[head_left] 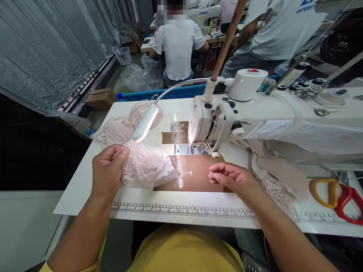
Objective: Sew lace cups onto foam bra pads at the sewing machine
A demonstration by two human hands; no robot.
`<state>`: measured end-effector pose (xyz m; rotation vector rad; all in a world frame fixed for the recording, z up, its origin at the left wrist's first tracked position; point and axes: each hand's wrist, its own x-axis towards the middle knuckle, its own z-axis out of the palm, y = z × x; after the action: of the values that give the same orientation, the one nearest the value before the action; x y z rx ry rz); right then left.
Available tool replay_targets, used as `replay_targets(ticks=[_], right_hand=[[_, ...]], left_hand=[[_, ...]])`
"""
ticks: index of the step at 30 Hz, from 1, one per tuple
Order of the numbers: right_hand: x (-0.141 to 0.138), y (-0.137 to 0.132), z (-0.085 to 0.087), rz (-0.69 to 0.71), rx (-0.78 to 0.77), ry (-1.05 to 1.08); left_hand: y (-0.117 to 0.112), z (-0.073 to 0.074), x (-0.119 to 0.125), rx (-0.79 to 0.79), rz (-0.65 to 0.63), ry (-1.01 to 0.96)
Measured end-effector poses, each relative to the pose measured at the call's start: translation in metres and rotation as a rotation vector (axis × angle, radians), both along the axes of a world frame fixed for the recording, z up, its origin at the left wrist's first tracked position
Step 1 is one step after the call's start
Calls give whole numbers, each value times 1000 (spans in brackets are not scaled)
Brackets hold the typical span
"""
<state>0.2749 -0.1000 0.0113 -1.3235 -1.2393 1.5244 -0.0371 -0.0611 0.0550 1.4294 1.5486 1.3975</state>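
Note:
My left hand [109,170] pinches the left edge of a pale pink lace bra cup [144,163] between thumb and fingers, above the sewing table [85,189]. White padding or lining shows at the cup's right end. Over the brown plate [198,173], just in front of the sewing machine's needle area [210,145], hovers my right hand [229,176]. Its fingers are loosely curled and nothing shows in them. Two similar lace cups, a nearer one [116,130] and a farther one [146,115], lie behind my left hand.
The white sewing machine [241,109] fills the right side. A lamp [146,122] on a bent neck hangs over the cups. Beige lace fabric [272,166] and scissors [337,196] lie at the right. A ruler strip [181,209] runs along the front edge. Two people sit beyond.

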Motion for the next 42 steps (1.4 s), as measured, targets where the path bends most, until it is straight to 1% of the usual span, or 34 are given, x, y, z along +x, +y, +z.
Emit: replay_targets(ticks=[1,2,3,5,7,9,10,11,13,15,16,18,19,20,22,25,28,32,36,42], right_hand=[[4,0,1,-2,19,-39],[7,2,3,10,42,-84],[8,5,5,31,73,-142],[5,13,9,96,149,-304],[-1,24,11,175,248,-498],[-9,33,9,225,355,-665],[-13,36,6,240,402,-728],[-16,37,2,250,445,-779],[-22,38,-8,277,521,-862],[-26,35,-18,318,586,-955],[-28,34,-22,331,618,-1013],[-31,30,-28,337,680,-1145],[-32,29,-30,332,712,-1210],[-33,27,-31,324,746,-1270],[-35,26,-34,293,805,-1365],[-38,25,-35,247,845,-1455],[-42,28,-33,230,800,-1506],[-47,34,-28,250,654,-1512],[-49,38,-24,258,589,-1509],[-47,37,-21,279,552,-1510]], left_hand=[[6,1,3,95,26,145],[12,-1,11,168,5,297],[17,-7,23,210,-67,464],[25,-26,57,234,-298,782],[27,-48,94,148,-468,1093],[23,-65,122,121,-541,1164],[19,-69,130,109,-572,1194],[14,-71,136,99,-601,1221],[5,-66,137,73,-648,1287],[2,-55,130,64,-694,1300],[2,-49,125,62,-729,1259],[8,-40,113,59,-833,1095],[12,-39,107,62,-884,998],[16,-40,103,73,-912,913],[24,-47,96,140,-891,823],[30,-65,93,270,-837,850],[38,-78,94,328,-852,907],[53,-84,94,342,-862,954],[63,-83,93,361,-898,955],[64,-75,91,399,-916,923]])
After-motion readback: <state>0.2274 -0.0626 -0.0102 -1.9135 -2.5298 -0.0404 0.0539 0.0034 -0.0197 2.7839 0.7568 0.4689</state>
